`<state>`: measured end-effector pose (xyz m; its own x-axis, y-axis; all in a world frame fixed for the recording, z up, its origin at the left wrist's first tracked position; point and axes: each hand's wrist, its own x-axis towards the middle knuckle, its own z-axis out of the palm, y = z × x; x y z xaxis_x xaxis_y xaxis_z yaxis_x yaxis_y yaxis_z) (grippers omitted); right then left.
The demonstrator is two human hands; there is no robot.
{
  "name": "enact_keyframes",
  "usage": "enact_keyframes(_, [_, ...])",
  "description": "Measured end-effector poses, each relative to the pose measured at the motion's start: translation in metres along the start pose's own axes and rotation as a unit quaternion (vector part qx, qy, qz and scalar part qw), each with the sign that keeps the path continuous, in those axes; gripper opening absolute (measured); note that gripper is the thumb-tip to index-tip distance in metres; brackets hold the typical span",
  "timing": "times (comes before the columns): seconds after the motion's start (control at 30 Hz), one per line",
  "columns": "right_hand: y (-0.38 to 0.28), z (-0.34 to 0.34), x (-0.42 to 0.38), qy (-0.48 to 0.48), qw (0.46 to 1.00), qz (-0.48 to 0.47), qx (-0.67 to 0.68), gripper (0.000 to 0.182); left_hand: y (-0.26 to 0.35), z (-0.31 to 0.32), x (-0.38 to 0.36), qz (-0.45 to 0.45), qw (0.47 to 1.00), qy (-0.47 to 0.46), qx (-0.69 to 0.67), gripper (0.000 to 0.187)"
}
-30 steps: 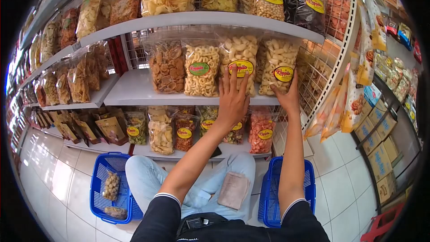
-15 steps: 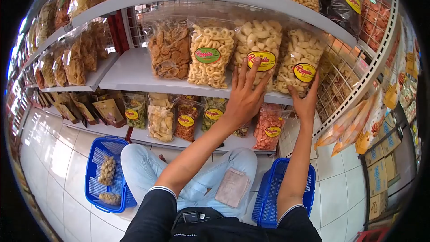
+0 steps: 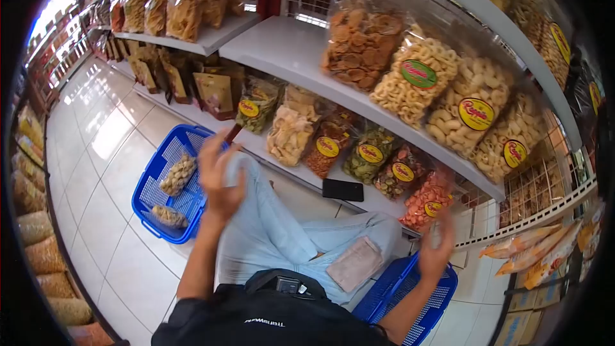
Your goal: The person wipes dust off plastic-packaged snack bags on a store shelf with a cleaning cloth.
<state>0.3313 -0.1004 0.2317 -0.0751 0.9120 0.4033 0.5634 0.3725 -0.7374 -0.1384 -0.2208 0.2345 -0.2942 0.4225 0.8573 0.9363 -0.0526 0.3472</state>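
Observation:
My left hand point(image 3: 221, 176) is raised beside the blue basket point(image 3: 150, 214) on the left, fingers spread and slightly blurred, holding nothing. Two small bags of round snacks lie in that basket, one of them this upper bag point(image 3: 179, 175). My right hand point(image 3: 438, 247), also blurred, hovers over the edge of the other blue basket point(image 3: 442, 291); its fingers are curved and apart, with nothing visible in them. Close to it, a bag of pink snacks point(image 3: 426, 202) stands on the bottom shelf. On the middle shelf are a bag of pale curved snacks point(image 3: 471, 106) and its neighbour point(image 3: 509, 138).
A black phone point(image 3: 343, 190) lies at the bottom shelf's front edge. A folded greyish cloth point(image 3: 359, 263) rests on my thigh. Several snack bags stand along the bottom shelf point(image 3: 291, 166). Orange packets point(image 3: 535, 253) hang at the right, beside the wire mesh.
Both hands have left the bags on the middle shelf and come down, the left toward the left basket, the right above the right basket. The view has turned left.

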Motion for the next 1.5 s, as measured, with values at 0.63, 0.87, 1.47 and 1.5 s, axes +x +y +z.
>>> enact_keyframes(0.63, [-0.083,0.107,-0.103,-0.265,0.936,0.018,-0.232,0.057,-0.138,-0.114,-0.204,-0.219,0.896,-0.296,0.247,0.038])
enact_keyframes(0.87, [-0.086,0.127,-0.063,-0.359,0.907,-0.046,-0.217,0.043,-0.162,-0.116,-0.217,-0.281,0.902,-0.268,0.187,0.038])
enact_keyframes(1.47, [-0.132,0.206,0.033,-0.202,0.956,0.033,0.21,0.036,-0.105,-0.071,-0.066,-0.081,0.99,-0.11,-0.041,0.044])
enact_keyframes(1.5, [-0.138,0.217,0.027,-0.19,0.953,0.03,0.236,0.038,-0.096,-0.062,-0.061,-0.045,0.979,-0.156,-0.126,0.05])
